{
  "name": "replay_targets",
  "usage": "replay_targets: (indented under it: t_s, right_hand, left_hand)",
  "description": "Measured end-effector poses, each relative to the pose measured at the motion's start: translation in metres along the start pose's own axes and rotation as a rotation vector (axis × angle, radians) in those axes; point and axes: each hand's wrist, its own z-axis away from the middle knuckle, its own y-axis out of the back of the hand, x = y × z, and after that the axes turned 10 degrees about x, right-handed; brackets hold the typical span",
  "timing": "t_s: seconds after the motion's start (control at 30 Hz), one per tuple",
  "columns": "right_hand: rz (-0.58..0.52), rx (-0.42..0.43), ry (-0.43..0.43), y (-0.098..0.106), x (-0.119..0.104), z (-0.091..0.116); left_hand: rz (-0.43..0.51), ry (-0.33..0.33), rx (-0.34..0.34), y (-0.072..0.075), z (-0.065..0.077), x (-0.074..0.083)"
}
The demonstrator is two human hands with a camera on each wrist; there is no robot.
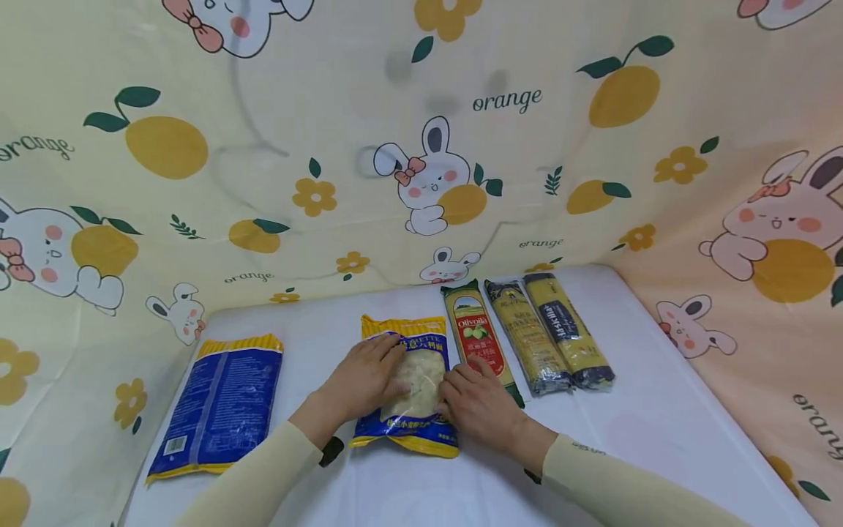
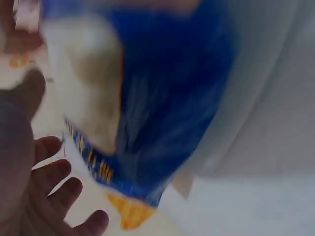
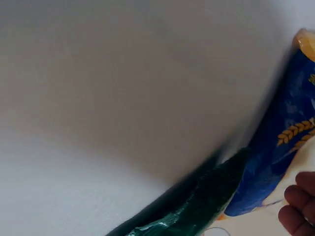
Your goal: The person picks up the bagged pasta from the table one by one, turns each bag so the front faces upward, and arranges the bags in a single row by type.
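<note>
A blue-and-yellow bag of pasta [image 1: 421, 377] with a clear window lies face up in the middle of the white table. My left hand [image 1: 365, 377] rests over its left side, fingers pointing toward the top of the bag. Against the right edge is my right hand [image 1: 484, 406], its fingers reaching toward the red-and-green pasta packet [image 1: 477, 333]. In the left wrist view, the loosely bent fingers [image 2: 59, 184] spread beside the blurred bag [image 2: 167, 88]. The right wrist view shows bent fingertips [image 3: 298, 204] at the bag's window and the packet's green end [image 3: 197, 201].
Another blue-and-yellow bag [image 1: 220, 410] lies back side up at the left. Two gold pasta packets, one with a clear end [image 1: 527, 333] and one with a dark label [image 1: 568, 333], lie side by side at the right. A patterned cloth [image 1: 369, 95] hangs around the table.
</note>
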Motion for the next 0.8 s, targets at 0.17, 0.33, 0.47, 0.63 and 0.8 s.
replay_targets:
  t_s: [0.17,0.33,0.47,0.63,0.8]
  right_hand:
    - [0.005,-0.103,-0.093,-0.002,-0.003,-0.009]
    - [-0.005,-0.243,-0.023,-0.013,-0.011,-0.027]
    - [-0.007,-0.314,-0.019,-0.015,-0.013,-0.036]
    - [-0.022,-0.332,-0.025,-0.017,-0.006,-0.036]
    - [-0.028,-0.31,-0.034,-0.02,0.002,-0.032]
  left_hand:
    - [0.018,-0.045,-0.134,-0.01,0.023,0.013]
    - [-0.003,0.009,-0.197,-0.021,0.041,0.009]
    - [0.014,0.045,-0.221,-0.027,0.047,0.003]
    - [0.025,0.049,-0.23,-0.033,0.048,0.006]
    - [0.023,0.055,-0.209,-0.039,0.044,0.011]
